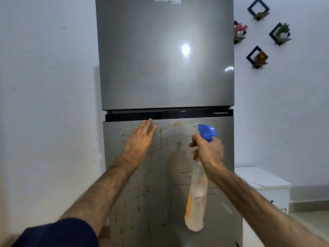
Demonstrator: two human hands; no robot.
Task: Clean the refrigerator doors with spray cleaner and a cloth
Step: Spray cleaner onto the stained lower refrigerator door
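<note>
Currently: spray step, lower door; wiping not begun, no cloth in view.

Item 1 – lower door [170, 175]. Grey, w/ brown-orange streaks, drips and spatter across most of its face; heaviest band runs just beside and beyond the left fingers, along the top edge, and carries on ahead of the spray nozzle. Drip runs trail well below both hands.

Item 2 – upper door [165, 56]. Grey, glossy, lamp glare mid-panel; no stains showing. Sits well above both sets of fingers, past the dark gap btwn doors.

Item 3 – left hand [142, 138]. Fingers [148, 124] straight, released, laid flat on the lower door; tips reach its top edge. Holds nothing; looks to be steadying the door.

Item 4 – right hand [209, 150]. Fingers clenched round the neck of the spray bottle [196, 198], forefinger side toward the trigger; whether the trigger is being squeezed, can't tell.

Item 5 – spray bottle, cont. Clear body w/ pale liquid and orange label hangs below the right fingers; blue head [207, 131] sits above them, nozzle pointing at the stained band, near the door but apart from it. No mist visible.

Next move, est.: squeeze trigger at the top band, work downward over the drips, then fetch a cloth. Left hand lies in the likely spray path; prob. needs shifting first.
</note>
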